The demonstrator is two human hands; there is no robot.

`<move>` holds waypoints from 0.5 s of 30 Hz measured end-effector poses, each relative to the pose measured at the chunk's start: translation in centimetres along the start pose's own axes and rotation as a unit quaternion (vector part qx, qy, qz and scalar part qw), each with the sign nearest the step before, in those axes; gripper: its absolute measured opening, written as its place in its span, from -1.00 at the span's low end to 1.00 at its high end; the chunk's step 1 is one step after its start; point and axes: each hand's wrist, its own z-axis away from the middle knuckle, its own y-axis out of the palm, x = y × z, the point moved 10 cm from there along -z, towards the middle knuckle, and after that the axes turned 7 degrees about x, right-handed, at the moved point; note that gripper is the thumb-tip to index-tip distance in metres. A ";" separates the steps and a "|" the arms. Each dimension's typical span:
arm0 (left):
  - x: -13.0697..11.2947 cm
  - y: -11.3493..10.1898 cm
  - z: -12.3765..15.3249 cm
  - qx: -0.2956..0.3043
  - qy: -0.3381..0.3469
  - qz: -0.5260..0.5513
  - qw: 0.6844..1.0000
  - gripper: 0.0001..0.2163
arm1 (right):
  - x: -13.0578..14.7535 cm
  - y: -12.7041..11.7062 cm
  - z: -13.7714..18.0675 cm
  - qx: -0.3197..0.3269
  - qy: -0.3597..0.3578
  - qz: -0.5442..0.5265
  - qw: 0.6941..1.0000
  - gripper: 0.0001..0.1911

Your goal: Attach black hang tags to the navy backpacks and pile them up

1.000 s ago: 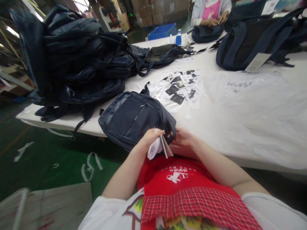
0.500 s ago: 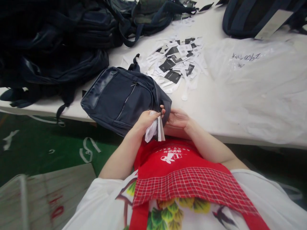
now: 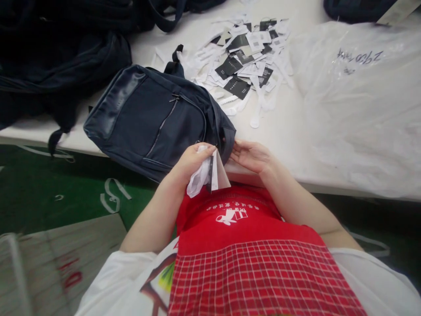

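We're seemingly tagging the backpack (image 3: pixel 136 118) at its right end; left hand (image 3: pixel 193 157) pinching tags (image 3: pixel 221 174); right hand (image 3: pixel 252 156), grip unclear; next likely needs steadying.

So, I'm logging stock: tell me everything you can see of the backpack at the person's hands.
The backpack is dark navy, seemingly woven fabric, with a shinier, leather-like panel at the picture's left. A zip, apparently closed, slants across the front, its pull at the far end. It lies front up on the white table, near edge overhanging, a dark strap showing at the far side. The left hand and right hand are at its right end; exact contact is partly hidden.
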 end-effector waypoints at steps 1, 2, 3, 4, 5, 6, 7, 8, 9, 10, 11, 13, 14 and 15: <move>-0.1 0.1 0.2 -0.002 0.005 0.005 1.000 -0.61 | 0.4 -0.6 0.5 -0.016 -0.019 -0.005 1.000 -0.75; -0.1 0.2 0.3 -0.003 0.010 0.010 1.000 -0.62 | 0.8 -1.1 1.0 -0.030 -0.038 -0.007 0.999 -0.74; -0.2 0.3 0.4 -0.001 0.013 0.014 1.000 -0.63 | 1.3 -1.6 1.6 -0.041 -0.056 -0.006 0.998 -0.73; -0.1 0.4 0.5 0.005 0.013 0.017 1.000 -0.64 | 1.7 -2.0 2.3 -0.049 -0.069 -0.003 0.996 -0.73; 0.0 0.4 0.5 0.012 0.010 0.019 1.000 -0.66 | 2.0 -2.3 3.0 -0.054 -0.076 0.001 0.996 -0.74; 0.1 0.3 0.4 0.023 0.005 0.021 1.000 -0.67 | 2.3 -2.6 3.7 -0.053 -0.078 0.005 0.995 -0.74; 0.2 0.2 0.3 0.035 0.000 0.024 0.999 -0.68 | 2.6 -2.7 4.3 -0.050 -0.079 0.009 0.996 -0.75; 0.3 0.2 0.2 0.050 -0.008 0.028 0.998 -0.69 | 2.9 -2.9 5.0 -0.048 -0.080 0.014 0.996 -0.76; 0.4 0.2 0.1 0.067 -0.018 0.034 0.997 -0.70 | 3.2 -3.0 5.5 -0.047 -0.080 0.019 0.996 -0.76; 0.4 0.2 0.1 0.083 -0.027 0.040 0.995 -0.70 | 3.4 -3.2 6.0 -0.046 -0.080 0.023 0.995 -0.76; 0.4 0.2 0.1 0.097 -0.033 0.048 0.994 -0.70 | 3.4 -3.4 6.3 -0.044 -0.079 0.026 0.996 -0.76; 0.2 0.1 0.3 0.110 -0.037 0.071 0.991 -0.70 | 3.4 -3.5 6.6 -0.037 -0.082 0.025 0.996 -0.73; 0.0 0.1 0.4 0.112 -0.037 0.085 0.989 -0.69 | 3.3 -3.5 6.6 -0.032 -0.087 0.021 0.995 -0.71; -0.3 0.1 0.7 0.115 -0.034 0.097 0.988 -0.67 | 3.3 -3.5 6.5 -0.028 -0.094 0.020 0.995 -0.69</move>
